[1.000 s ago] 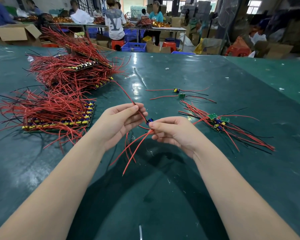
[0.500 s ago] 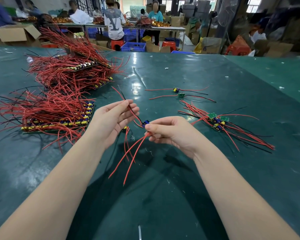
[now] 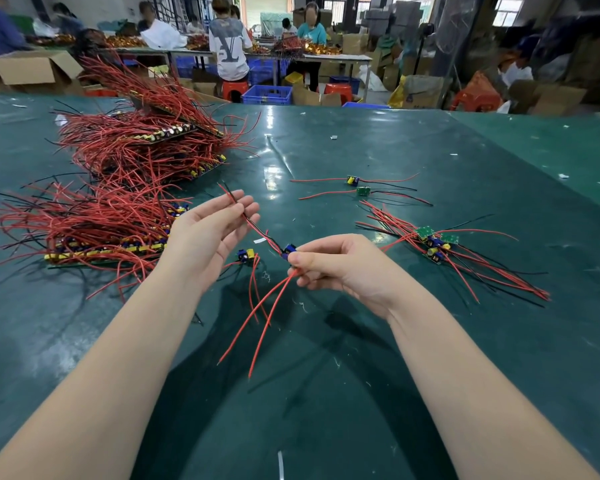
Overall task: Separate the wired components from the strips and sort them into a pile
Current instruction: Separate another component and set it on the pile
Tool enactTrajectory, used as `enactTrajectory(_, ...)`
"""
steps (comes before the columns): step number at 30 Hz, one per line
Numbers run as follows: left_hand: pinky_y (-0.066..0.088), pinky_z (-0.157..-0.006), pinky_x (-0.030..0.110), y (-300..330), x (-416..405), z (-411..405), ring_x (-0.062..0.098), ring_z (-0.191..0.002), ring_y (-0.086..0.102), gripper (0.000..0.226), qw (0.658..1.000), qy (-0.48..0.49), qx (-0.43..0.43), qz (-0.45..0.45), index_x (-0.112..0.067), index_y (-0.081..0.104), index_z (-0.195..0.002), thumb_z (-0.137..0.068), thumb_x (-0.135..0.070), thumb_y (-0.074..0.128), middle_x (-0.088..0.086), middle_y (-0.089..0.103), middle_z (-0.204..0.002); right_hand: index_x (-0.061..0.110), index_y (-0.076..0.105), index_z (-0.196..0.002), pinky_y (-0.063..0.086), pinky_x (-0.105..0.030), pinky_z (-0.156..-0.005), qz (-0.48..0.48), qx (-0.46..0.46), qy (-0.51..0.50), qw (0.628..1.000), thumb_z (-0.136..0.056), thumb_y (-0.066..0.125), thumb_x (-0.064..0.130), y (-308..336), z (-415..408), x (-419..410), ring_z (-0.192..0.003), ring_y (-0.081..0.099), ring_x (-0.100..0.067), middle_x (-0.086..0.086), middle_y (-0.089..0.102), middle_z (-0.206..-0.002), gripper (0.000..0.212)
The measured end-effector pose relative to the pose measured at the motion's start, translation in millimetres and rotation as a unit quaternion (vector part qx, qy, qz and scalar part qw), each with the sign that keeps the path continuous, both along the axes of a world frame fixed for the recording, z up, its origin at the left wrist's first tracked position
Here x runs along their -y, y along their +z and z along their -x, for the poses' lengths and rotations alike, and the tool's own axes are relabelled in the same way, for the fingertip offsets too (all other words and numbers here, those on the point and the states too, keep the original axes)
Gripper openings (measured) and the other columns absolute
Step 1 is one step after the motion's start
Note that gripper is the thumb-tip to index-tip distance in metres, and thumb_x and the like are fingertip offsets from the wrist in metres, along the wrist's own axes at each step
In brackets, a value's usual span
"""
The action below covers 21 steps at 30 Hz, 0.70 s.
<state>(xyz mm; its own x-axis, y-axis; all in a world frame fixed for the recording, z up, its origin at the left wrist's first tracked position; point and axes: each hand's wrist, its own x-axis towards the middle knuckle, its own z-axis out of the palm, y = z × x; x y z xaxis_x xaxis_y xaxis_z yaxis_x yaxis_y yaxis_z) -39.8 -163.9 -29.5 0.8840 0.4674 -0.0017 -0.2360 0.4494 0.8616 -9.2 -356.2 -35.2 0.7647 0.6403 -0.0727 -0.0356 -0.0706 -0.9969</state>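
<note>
Pinching a freed wired component (image 3: 289, 251) at its small board, the right hand (image 3: 340, 268) is curled round it so the red leads hang clear below the fingers. The upper wires are steadied across the nearly straight fingers of the left hand (image 3: 210, 237), apparently for untangling. The sorted pile (image 3: 433, 244) lies right of the right hand; the uncut strips (image 3: 111, 245) lie left of the left hand.

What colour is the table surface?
Dark teal green, glossy; the table shows in the head view.
</note>
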Motion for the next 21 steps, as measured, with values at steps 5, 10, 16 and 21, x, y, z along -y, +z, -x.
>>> enactTrajectory(5, 0.056, -0.065, 0.020, 0.9, -1.6, -0.5, 0.016, -0.077, 0.073, 0.010, 1.000, 0.011, 0.001, 0.008, 0.000, 0.063, -0.092, -0.094, 0.002, 0.053, 0.007, 0.074, -0.076, 0.013, 0.077, -0.083, 0.055, -0.022, -0.068, 0.004, -0.001, 0.003, 1.000, -0.082, 0.074, 0.018, -0.4, -0.2, -0.1, -0.066, 0.066, -0.012, -0.006, 0.074, -0.082, 0.006)
enactTrajectory(10, 0.055, -0.064, 0.018, -0.3, -5.1, 0.3, 0.013, -0.073, 0.073, 0.010, 1.000, 0.026, -0.001, -0.006, 0.001, 0.064, -0.089, -0.094, -0.002, 0.056, 0.005, 0.074, -0.073, 0.014, 0.078, -0.081, 0.053, -0.021, -0.067, -0.011, 0.015, 0.013, 1.000, -0.082, 0.073, 0.016, -0.7, 0.3, -0.4, -0.066, 0.065, -0.012, -0.006, 0.074, -0.081, 0.006)
enactTrajectory(16, 0.055, -0.061, 0.015, -1.7, -1.4, 0.5, 0.011, -0.065, 0.071, 0.010, 0.998, 0.033, -0.029, -0.035, 0.003, 0.064, -0.087, -0.092, 0.003, 0.055, 0.005, 0.072, -0.066, 0.010, 0.077, -0.087, 0.052, -0.020, -0.070, -0.028, 0.064, 0.051, 0.996, -0.086, 0.069, 0.010, -0.2, 2.9, -2.5, -0.067, 0.062, -0.010, -0.005, 0.074, -0.082, 0.007)
enactTrajectory(21, 0.056, -0.065, 0.016, -2.5, 2.1, -0.7, 0.011, -0.064, 0.071, 0.011, 0.998, 0.047, -0.026, -0.039, 0.002, 0.064, -0.086, -0.093, 0.002, 0.056, 0.004, 0.072, -0.066, 0.013, 0.078, -0.085, 0.052, -0.020, -0.069, -0.034, 0.060, 0.049, 0.996, -0.085, 0.070, 0.010, 0.1, 2.3, -2.6, -0.068, 0.063, -0.010, -0.004, 0.074, -0.082, 0.008)
